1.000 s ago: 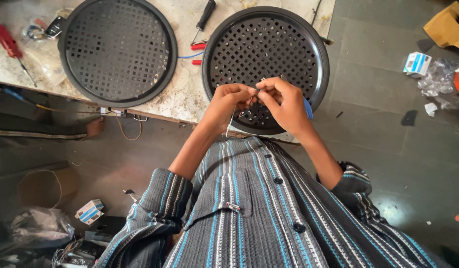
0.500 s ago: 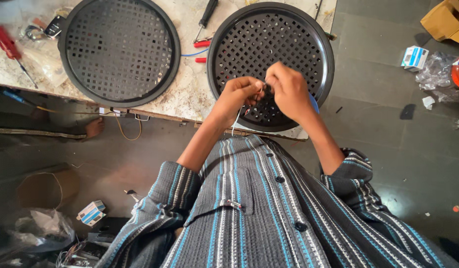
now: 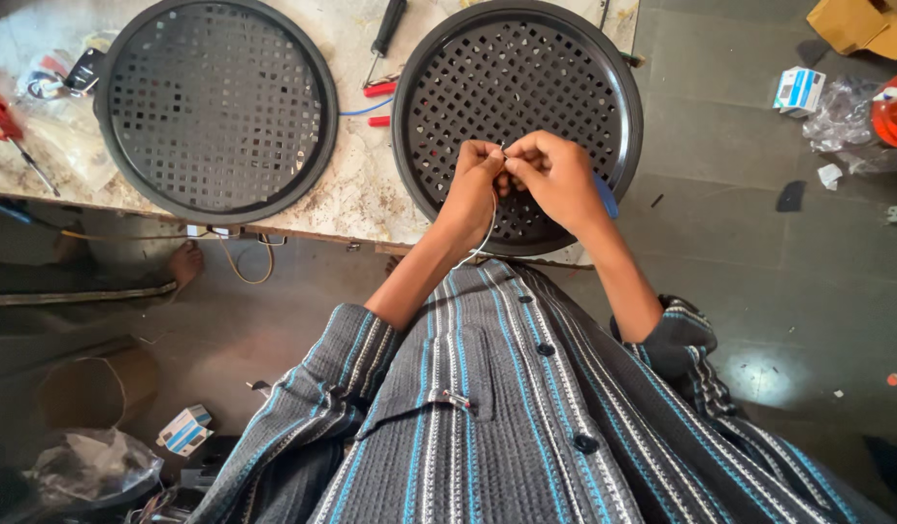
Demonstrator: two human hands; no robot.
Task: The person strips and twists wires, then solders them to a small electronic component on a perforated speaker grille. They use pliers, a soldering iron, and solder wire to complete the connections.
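- My left hand [image 3: 473, 184] and right hand [image 3: 555, 175] have lifted slightly since a second ago, staying together over the right round grille [image 3: 439, 107].
- Both sets of fingertips pinch a thin white wire [image 3: 488, 233] trailing toward my shirt [image 3: 487, 417].
- I judge the fiddly joining continues.

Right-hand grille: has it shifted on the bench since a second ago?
No. The right grille keeps its place beside the left grille and the red-handled tool, its near rim overhanging the table edge as before; only the camera moved.
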